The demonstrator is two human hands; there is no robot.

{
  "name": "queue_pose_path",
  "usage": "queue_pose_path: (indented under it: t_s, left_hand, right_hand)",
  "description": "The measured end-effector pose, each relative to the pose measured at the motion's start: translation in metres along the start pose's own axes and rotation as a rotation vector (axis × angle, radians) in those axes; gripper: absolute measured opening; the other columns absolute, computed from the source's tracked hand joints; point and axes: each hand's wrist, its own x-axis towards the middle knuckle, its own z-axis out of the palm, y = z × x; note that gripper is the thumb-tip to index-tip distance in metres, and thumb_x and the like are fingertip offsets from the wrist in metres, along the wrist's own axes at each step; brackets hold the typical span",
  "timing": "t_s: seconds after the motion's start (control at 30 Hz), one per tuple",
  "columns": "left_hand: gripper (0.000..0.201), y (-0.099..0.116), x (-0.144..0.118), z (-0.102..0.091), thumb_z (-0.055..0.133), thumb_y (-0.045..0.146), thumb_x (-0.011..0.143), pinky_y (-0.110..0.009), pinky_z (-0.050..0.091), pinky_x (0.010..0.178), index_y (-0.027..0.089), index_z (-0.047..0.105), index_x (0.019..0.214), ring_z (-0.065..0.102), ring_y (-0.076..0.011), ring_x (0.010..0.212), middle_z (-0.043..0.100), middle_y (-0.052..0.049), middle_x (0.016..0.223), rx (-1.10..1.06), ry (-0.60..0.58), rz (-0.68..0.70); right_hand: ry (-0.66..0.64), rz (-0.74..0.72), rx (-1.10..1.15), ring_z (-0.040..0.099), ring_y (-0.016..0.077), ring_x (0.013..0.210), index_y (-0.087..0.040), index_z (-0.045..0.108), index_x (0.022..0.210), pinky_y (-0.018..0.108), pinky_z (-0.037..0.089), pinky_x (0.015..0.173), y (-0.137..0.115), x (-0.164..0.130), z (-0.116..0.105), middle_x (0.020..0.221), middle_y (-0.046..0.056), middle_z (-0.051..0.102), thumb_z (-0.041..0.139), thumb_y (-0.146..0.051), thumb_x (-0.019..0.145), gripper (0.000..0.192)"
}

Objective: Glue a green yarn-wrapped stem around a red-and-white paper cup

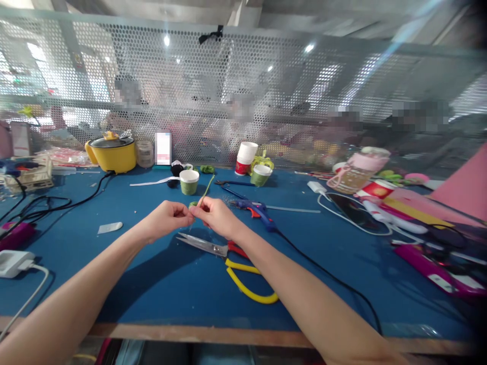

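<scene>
My left hand [172, 218] and my right hand [217, 212] meet above the middle of the table, fingertips pinched together. Between them is a thin green cord [207, 187], whose free end sticks up and to the right. A small green bunch of it shows at the fingertips; its exact form is hidden. Below my hands lie scissors [203, 245] with red and yellow handles, blades pointing left and parted. Right of my right hand lies a blue glue gun [259, 213] with a black cable. A green paper cup [189, 182] stands just beyond my hands.
Pliers [233, 186] lie behind the glue gun. Another green cup [261, 175] and stacked white cups [247, 152] stand farther back. A yellow pot [114, 153] and a lit phone [163, 148] line the mesh partition. Cables and a purple power strip [437, 268] occupy the right.
</scene>
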Motion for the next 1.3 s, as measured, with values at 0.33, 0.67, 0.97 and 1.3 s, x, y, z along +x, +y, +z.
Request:
queue_pose_path:
  t_s: [0.33,0.67,0.97,1.3]
  left_hand:
    - [0.022,0.000,0.001,0.000,0.054,0.034,0.067,-0.021,0.017,0.043,0.012,0.055,0.068,0.024,-0.0057,0.046,0.035,0.006,0.051,-0.051,-0.055,-0.078]
    - [0.022,0.003,-0.001,-0.003,0.052,0.034,0.069,-0.020,0.017,0.045,0.012,0.052,0.064,0.024,-0.0059,0.050,0.036,0.006,0.054,0.023,-0.052,-0.004]
    - [0.021,0.000,0.002,0.002,0.054,0.033,0.067,-0.021,0.020,0.048,0.012,0.053,0.064,0.027,-0.0067,0.052,0.037,0.005,0.054,0.019,-0.016,-0.005]
    - [0.019,0.000,0.001,0.001,0.057,0.031,0.064,-0.020,0.016,0.043,0.013,0.051,0.062,0.022,-0.0044,0.045,0.033,0.008,0.049,-0.080,-0.047,-0.085]
  right_hand:
    - [-0.202,-0.032,0.268,0.043,0.0069,0.046,-0.017,0.045,0.070,0.019,0.036,0.041,-0.009,-0.005,-0.003,0.057,-0.004,0.048,0.054,-0.046,0.072,0.031]
    - [-0.096,0.036,0.127,0.039,0.0053,0.038,-0.017,0.042,0.067,0.018,0.032,0.038,-0.004,-0.002,-0.002,0.046,-0.007,0.044,0.049,-0.035,0.079,0.022]
    - [0.038,-0.046,-0.077,0.037,0.0065,0.043,-0.017,0.042,0.061,0.020,0.028,0.042,-0.003,-0.002,0.000,0.048,-0.006,0.043,0.051,-0.039,0.076,0.028]
    - [-0.219,-0.001,0.190,0.045,0.0075,0.048,-0.017,0.044,0.072,0.020,0.036,0.043,-0.015,-0.006,-0.005,0.059,-0.004,0.050,0.054,-0.045,0.072,0.030]
